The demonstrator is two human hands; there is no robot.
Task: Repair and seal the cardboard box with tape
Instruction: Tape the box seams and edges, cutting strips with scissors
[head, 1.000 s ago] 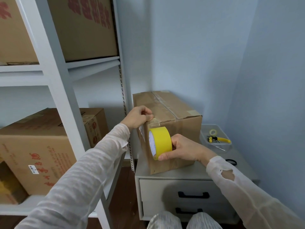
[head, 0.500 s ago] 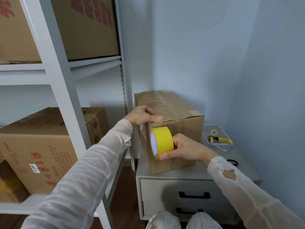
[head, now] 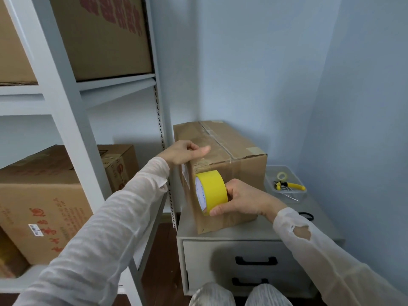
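Note:
A brown cardboard box (head: 240, 164) with old clear tape along its top seam stands on a grey drawer cabinet (head: 242, 234). My right hand (head: 240, 200) grips a yellow tape roll (head: 210, 192) and holds it against the box's near front face, close to the left corner. My left hand (head: 185, 152) rests on the box's top near-left corner, thumb stretched flat along the top, the other fingers curled. Whether a strip runs from the roll to that corner I cannot tell.
A clear tray (head: 287, 184) with a yellow-handled tool and a small tape roll sits on the cabinet right of the box. A black ring (head: 306, 215) lies nearer. White shelving (head: 72, 120) with large cartons (head: 39, 202) stands at the left. Blue walls close the corner.
My left hand slid along the box's top corner, its thumb stretching out toward the right. The roll in my right hand stayed almost in place.

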